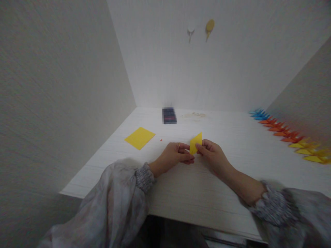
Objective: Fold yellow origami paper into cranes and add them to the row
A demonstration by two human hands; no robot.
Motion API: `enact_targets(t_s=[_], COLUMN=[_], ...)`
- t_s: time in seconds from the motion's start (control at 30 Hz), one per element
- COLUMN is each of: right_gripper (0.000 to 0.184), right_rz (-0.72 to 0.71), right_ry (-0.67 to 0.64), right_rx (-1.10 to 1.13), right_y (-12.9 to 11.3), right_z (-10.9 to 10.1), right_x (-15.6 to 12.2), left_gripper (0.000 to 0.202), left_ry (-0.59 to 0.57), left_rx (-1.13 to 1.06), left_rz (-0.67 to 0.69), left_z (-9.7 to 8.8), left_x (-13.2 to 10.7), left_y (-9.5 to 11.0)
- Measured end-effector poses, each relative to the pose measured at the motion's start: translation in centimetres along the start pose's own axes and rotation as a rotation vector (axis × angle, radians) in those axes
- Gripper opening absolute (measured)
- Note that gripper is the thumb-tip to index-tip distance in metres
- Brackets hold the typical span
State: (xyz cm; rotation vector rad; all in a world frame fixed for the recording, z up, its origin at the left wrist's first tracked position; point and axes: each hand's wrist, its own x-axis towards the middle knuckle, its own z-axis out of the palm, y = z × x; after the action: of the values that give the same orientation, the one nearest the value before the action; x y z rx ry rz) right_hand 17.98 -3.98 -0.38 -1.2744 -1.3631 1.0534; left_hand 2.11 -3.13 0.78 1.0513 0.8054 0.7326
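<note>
A small piece of folded yellow paper is held upright above the table, in front of me. My right hand pinches its right side, the thumb lying across the front face. From the other side, my left hand closes its thumb and fingers at the paper's lower left edge; their exact contact is partly hidden. To the left, a flat yellow paper square lies on the table with one corner toward me.
Folded paper cranes in blue, orange and yellow line the table's right side. A dark blurred-out object lies near the back wall. An orange scrap is on the white table. Two hooks are on the wall.
</note>
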Motion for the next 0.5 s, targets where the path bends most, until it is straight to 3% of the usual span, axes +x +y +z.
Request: enact_targets(t_s=[0.17,0.5], right_gripper=[0.025,0.021], right_rz=[-0.002,-0.007], right_ry=[-0.016,-0.090], right_rx=[0.019,0.066], right_y=[-0.35,-0.40], right_z=[0.15,0.77], right_x=[-0.17,-0.52], left_gripper=[0.034,0.028], left_ry=[-0.060,-0.041], left_rx=[0.048,0.168], left_rz=[-0.006,-0.028], left_z=[-0.28,-0.11], left_x=[0.05,0.41], left_y=[-0.17,-0.25])
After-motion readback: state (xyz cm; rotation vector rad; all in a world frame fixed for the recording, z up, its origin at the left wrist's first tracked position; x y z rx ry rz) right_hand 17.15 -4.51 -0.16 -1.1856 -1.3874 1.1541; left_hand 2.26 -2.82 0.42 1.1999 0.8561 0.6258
